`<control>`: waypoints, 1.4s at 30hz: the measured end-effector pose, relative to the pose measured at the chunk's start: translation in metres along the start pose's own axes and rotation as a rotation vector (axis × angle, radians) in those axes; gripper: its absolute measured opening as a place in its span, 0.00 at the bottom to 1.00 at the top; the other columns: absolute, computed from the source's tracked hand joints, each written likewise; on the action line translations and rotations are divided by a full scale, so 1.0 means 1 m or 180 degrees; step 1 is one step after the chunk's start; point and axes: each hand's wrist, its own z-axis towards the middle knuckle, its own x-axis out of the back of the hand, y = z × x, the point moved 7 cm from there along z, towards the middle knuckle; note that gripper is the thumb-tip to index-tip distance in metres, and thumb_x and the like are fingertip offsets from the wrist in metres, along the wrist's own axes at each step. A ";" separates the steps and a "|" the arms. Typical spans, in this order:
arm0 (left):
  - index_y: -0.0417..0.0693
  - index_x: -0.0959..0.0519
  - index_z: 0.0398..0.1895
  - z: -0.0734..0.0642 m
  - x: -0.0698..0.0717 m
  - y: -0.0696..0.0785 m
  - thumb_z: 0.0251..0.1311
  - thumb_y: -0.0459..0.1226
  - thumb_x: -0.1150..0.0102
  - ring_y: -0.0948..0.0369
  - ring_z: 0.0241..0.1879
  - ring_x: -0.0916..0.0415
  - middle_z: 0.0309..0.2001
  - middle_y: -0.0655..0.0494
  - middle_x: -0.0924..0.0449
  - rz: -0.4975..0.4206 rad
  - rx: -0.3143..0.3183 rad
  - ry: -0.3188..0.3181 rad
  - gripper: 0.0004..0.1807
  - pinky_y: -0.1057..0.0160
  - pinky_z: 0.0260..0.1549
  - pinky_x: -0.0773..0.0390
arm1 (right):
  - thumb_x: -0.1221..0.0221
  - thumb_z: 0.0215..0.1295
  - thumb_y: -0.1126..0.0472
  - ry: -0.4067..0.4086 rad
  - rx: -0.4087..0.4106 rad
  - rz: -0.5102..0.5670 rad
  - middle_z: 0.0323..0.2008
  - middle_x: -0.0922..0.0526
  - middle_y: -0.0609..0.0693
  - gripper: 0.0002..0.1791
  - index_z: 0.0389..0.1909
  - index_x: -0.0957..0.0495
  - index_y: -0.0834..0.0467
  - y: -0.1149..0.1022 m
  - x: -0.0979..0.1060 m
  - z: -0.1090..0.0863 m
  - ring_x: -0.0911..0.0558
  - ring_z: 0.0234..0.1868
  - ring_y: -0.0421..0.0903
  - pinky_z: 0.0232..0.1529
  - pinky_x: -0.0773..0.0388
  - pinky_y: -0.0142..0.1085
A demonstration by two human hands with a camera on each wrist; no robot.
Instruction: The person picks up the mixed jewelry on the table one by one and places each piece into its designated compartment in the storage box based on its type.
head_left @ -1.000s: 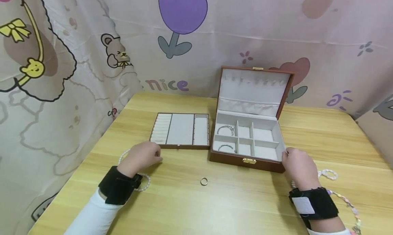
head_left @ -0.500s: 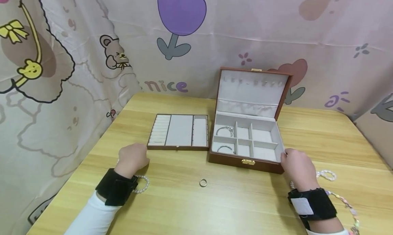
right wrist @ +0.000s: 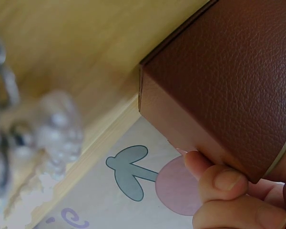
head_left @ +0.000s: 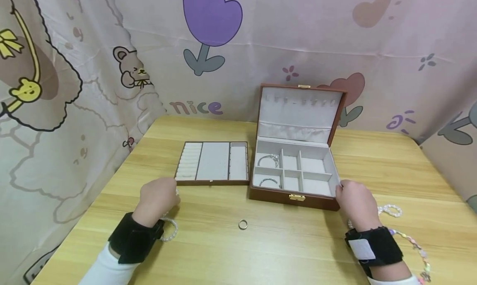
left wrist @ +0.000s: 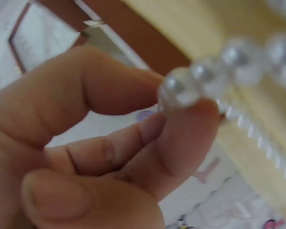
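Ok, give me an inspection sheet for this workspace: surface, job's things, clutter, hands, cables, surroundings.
Surface: wood-grain table.
Job's things: brown box, lid raised, bracelets in its two left compartments; pearls at the left hand.
Clutter: tray left of the box; ring in front; bead string and second pearl strand beside the right hand and wrist.
Hands: left hand holds the pearls; right hand grips the box's front right corner.
Cables: nothing seen.
Surroundings: printed curtain behind and at left.

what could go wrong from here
The white pearl-bead strand could slip, as the left hand seems to hold it only at the fingertips. The small gold-coloured metal ring lies loose on the pale wood-grain table and might get knocked away. The right hand grips the open brown leather-look box by a corner, so a tug could shift it.
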 end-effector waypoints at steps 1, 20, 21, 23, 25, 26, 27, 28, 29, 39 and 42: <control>0.47 0.29 0.14 -0.003 0.004 0.003 0.47 0.36 0.40 0.60 0.18 0.35 0.16 0.55 0.32 0.0003 -0.0023 0.0057 0.10 0.64 0.15 0.36 | 0.51 0.60 0.66 -0.0005 0.0004 -0.0002 0.15 0.25 0.55 0.13 0.26 0.22 0.71 0.000 0.000 0.000 0.30 0.16 0.46 0.15 0.34 0.38; 0.50 0.41 0.09 -0.046 0.050 0.064 0.41 0.30 0.45 0.64 0.14 0.51 0.12 0.62 0.49 -0.0124 -0.0613 0.1053 0.16 0.69 0.12 0.50 | 0.51 0.61 0.66 -0.0074 -0.0058 -0.0026 0.15 0.25 0.55 0.13 0.26 0.22 0.71 -0.001 -0.002 0.001 0.30 0.16 0.46 0.15 0.35 0.37; 0.50 0.41 0.09 -0.048 0.051 0.066 0.41 0.30 0.46 0.65 0.14 0.51 0.12 0.62 0.49 -0.0148 -0.0630 0.1075 0.16 0.69 0.12 0.51 | 0.51 0.61 0.66 -0.0077 -0.0063 -0.0025 0.15 0.25 0.55 0.13 0.26 0.22 0.71 -0.001 -0.002 0.001 0.30 0.16 0.46 0.15 0.35 0.37; 0.51 0.42 0.08 -0.050 0.054 0.069 0.40 0.29 0.47 0.65 0.14 0.52 0.12 0.62 0.50 -0.0182 -0.0667 0.1124 0.16 0.69 0.12 0.52 | 0.51 0.61 0.66 -0.0077 -0.0066 -0.0016 0.15 0.25 0.55 0.13 0.26 0.22 0.71 -0.001 -0.001 0.001 0.30 0.17 0.46 0.15 0.35 0.37; 0.52 0.44 0.08 -0.053 0.057 0.073 0.39 0.28 0.48 0.65 0.14 0.54 0.12 0.63 0.51 -0.0206 -0.0713 0.1198 0.17 0.70 0.12 0.53 | 0.51 0.61 0.66 -0.0075 -0.0072 -0.0010 0.15 0.25 0.55 0.13 0.26 0.22 0.71 -0.001 -0.001 0.000 0.30 0.17 0.46 0.15 0.35 0.38; 0.52 0.45 0.08 -0.055 0.058 0.075 0.39 0.28 0.49 0.65 0.14 0.54 0.12 0.63 0.52 -0.0214 -0.0744 0.1244 0.17 0.70 0.12 0.53 | 0.51 0.61 0.66 -0.0069 -0.0072 -0.0010 0.15 0.25 0.55 0.13 0.26 0.22 0.71 -0.001 -0.001 0.000 0.29 0.17 0.46 0.15 0.34 0.38; 0.52 0.45 0.08 -0.057 0.061 0.076 0.38 0.27 0.50 0.65 0.15 0.55 0.12 0.63 0.52 -0.0227 -0.0776 0.1298 0.17 0.70 0.12 0.54 | 0.51 0.61 0.66 -0.0066 -0.0073 -0.0011 0.15 0.25 0.55 0.13 0.27 0.22 0.71 -0.001 0.000 0.000 0.30 0.17 0.46 0.16 0.34 0.37; 0.52 0.46 0.08 -0.059 0.062 0.078 0.38 0.27 0.51 0.65 0.15 0.56 0.13 0.63 0.53 -0.0227 -0.0806 0.1345 0.17 0.70 0.12 0.54 | 0.51 0.61 0.66 -0.0056 -0.0070 -0.0013 0.15 0.25 0.55 0.13 0.26 0.22 0.71 -0.001 0.000 0.000 0.29 0.17 0.46 0.16 0.34 0.37; 0.52 0.46 0.08 -0.061 0.064 0.080 0.37 0.27 0.51 0.65 0.15 0.56 0.13 0.63 0.53 -0.0227 -0.0833 0.1397 0.17 0.70 0.12 0.55 | 0.51 0.61 0.66 -0.0047 -0.0066 -0.0016 0.15 0.25 0.55 0.13 0.27 0.22 0.71 -0.001 0.000 0.000 0.29 0.16 0.46 0.15 0.34 0.37; 0.52 0.44 0.07 -0.079 0.083 0.097 0.37 0.28 0.50 0.67 0.14 0.56 0.12 0.63 0.51 -0.0195 -0.1110 0.1875 0.16 0.72 0.11 0.56 | 0.51 0.60 0.67 0.0038 -0.0022 -0.0023 0.15 0.24 0.56 0.12 0.26 0.22 0.71 -0.001 0.001 0.000 0.29 0.16 0.46 0.15 0.34 0.38; 0.52 0.43 0.07 -0.086 0.092 0.104 0.38 0.28 0.48 0.68 0.14 0.57 0.12 0.64 0.51 -0.0180 -0.1271 0.2123 0.17 0.73 0.11 0.57 | 0.50 0.60 0.67 0.0017 -0.0029 -0.0024 0.15 0.24 0.56 0.12 0.27 0.22 0.72 -0.001 0.001 0.000 0.29 0.16 0.46 0.15 0.34 0.37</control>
